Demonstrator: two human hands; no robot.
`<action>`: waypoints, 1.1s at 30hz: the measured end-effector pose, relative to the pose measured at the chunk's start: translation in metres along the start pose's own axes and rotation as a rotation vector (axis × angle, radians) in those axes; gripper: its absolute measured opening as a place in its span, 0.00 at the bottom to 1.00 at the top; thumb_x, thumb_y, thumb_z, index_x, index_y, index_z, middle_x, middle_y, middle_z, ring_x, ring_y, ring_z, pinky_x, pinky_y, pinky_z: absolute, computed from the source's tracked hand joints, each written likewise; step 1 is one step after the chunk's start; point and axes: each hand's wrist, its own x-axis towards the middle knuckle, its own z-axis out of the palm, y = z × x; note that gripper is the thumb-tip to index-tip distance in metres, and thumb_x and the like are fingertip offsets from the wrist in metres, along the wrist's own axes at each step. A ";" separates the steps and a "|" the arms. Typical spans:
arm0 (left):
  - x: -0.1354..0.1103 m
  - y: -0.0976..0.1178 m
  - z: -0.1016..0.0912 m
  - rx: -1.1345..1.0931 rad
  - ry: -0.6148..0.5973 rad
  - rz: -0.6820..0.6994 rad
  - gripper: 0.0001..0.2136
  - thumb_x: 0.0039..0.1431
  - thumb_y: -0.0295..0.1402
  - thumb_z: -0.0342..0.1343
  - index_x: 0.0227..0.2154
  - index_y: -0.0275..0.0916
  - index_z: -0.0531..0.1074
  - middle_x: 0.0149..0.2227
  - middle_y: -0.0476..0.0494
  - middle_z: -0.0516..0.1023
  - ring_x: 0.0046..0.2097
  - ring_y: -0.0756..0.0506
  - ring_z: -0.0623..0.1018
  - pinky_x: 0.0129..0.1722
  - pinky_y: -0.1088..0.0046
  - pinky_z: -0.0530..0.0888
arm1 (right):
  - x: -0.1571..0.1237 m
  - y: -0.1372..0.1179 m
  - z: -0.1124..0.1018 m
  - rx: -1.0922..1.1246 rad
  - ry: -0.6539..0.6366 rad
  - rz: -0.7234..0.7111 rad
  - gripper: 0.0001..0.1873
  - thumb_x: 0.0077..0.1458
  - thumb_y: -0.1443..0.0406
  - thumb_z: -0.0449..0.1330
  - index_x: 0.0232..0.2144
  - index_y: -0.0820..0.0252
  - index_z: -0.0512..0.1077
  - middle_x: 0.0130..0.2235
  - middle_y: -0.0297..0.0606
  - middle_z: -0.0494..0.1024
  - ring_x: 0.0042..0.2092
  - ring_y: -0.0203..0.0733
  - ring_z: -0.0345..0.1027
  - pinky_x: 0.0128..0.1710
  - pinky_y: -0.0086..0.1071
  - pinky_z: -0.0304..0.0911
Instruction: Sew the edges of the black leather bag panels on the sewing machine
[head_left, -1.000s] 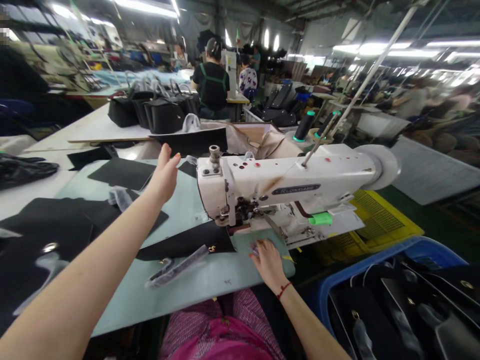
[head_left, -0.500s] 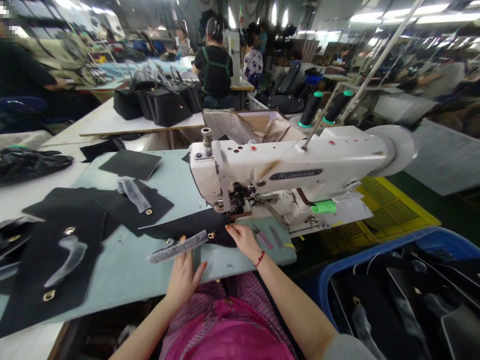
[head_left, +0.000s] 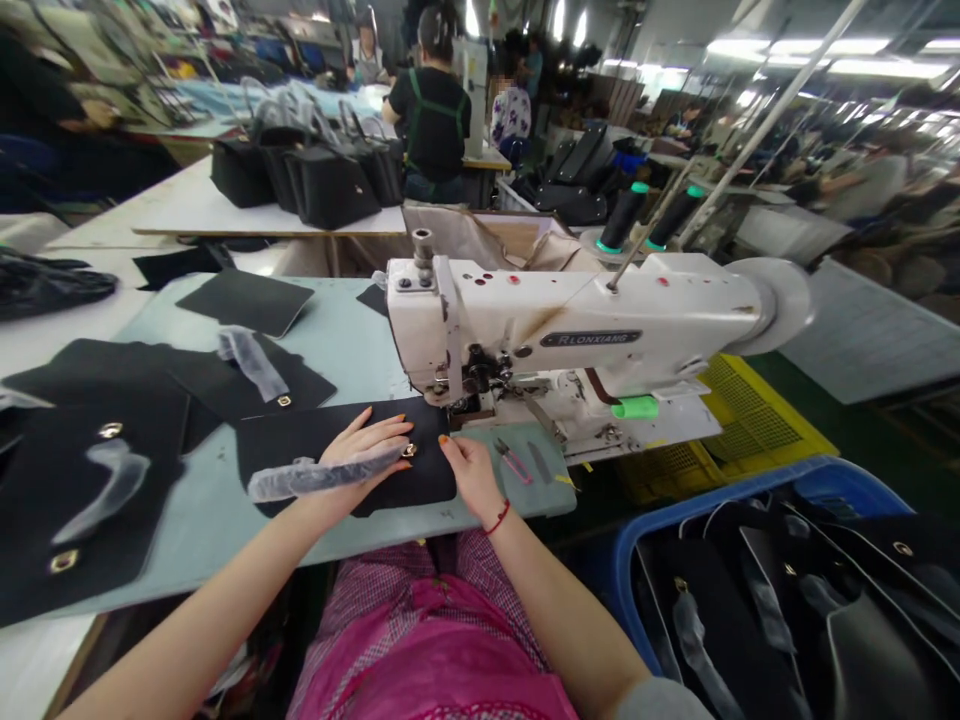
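A black bag panel (head_left: pixel 431 465) lies flat on the pale green table, its far right corner at the needle area of the white sewing machine (head_left: pixel 585 310). A plastic-wrapped handle (head_left: pixel 292 480) is fixed to the panel by a gold ring (head_left: pixel 409 450). My left hand (head_left: pixel 360 450) rests flat on the panel with fingers stretched out, and the handle crosses over it. At the panel's right edge, my right hand (head_left: pixel 474 478) pinches the material between thumb and fingers. Pink-handled thread snips (head_left: pixel 516 465) lie just right of that hand.
More black panels (head_left: pixel 82 500) with wrapped handles cover the table's left side. A blue bin (head_left: pixel 630 560) of similar pieces stands at the right, near a yellow crate (head_left: pixel 772 425). Finished-looking black bags (head_left: pixel 330 185) sit on the table behind. Co-workers are further back.
The panel has turned and now lies flatter and squarer to the machine. My left hand has moved forward onto it, under the handle. My right hand stays at its right edge.
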 end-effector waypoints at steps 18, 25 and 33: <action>0.010 0.002 0.008 -0.205 0.084 -0.218 0.13 0.60 0.44 0.58 0.39 0.40 0.78 0.49 0.41 0.81 0.52 0.40 0.79 0.60 0.54 0.70 | 0.020 -0.002 -0.005 -0.034 -0.009 0.041 0.25 0.56 0.47 0.54 0.19 0.59 0.59 0.23 0.31 0.55 0.27 0.33 0.48 0.25 0.27 0.48; 0.016 -0.013 0.006 -0.210 0.002 -0.217 0.17 0.61 0.45 0.57 0.45 0.40 0.76 0.54 0.38 0.77 0.57 0.39 0.75 0.64 0.52 0.64 | 0.027 -0.012 -0.007 -0.100 -0.043 0.014 0.26 0.58 0.47 0.52 0.19 0.59 0.57 0.23 0.30 0.53 0.26 0.32 0.47 0.24 0.28 0.45; 0.014 -0.024 0.014 -0.174 0.007 -0.163 0.15 0.63 0.47 0.54 0.40 0.40 0.76 0.52 0.40 0.79 0.56 0.40 0.76 0.63 0.53 0.66 | -0.011 -0.012 -0.018 -0.061 -0.128 0.034 0.24 0.60 0.48 0.53 0.22 0.57 0.59 0.23 0.30 0.60 0.25 0.35 0.65 0.22 0.26 0.56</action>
